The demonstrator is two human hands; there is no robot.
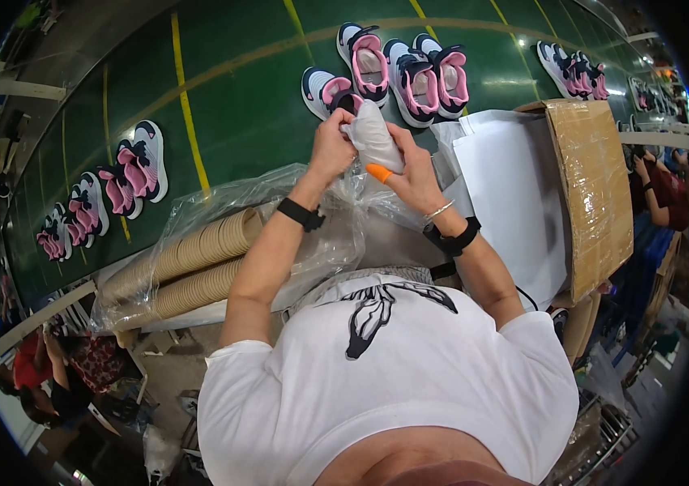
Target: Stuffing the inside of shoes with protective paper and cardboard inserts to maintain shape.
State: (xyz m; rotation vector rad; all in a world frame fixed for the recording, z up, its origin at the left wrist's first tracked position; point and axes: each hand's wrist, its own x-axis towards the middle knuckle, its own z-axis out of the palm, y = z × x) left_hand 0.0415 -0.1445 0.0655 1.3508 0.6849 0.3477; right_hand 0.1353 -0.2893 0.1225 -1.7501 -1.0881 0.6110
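Note:
Both my hands are together at the near edge of the green work surface. In my right hand is a wad of white paper, gripped between the fingers and a thumb wearing an orange finger cot. My left hand is closed beside it, its fingertips at the paper's left side and against the heel of a sneaker. What those fingers pinch is hidden. This navy, white and pink sneaker points away to the left. Next to it are more matching sneakers, with pale stuffing showing in their pink openings.
Groups of matching sneakers stand farther left and right on the green surface. Nested tan cardboard forms lie in clear plastic by my left forearm. White sheets and a taped carton are at my right. Other people work at both sides.

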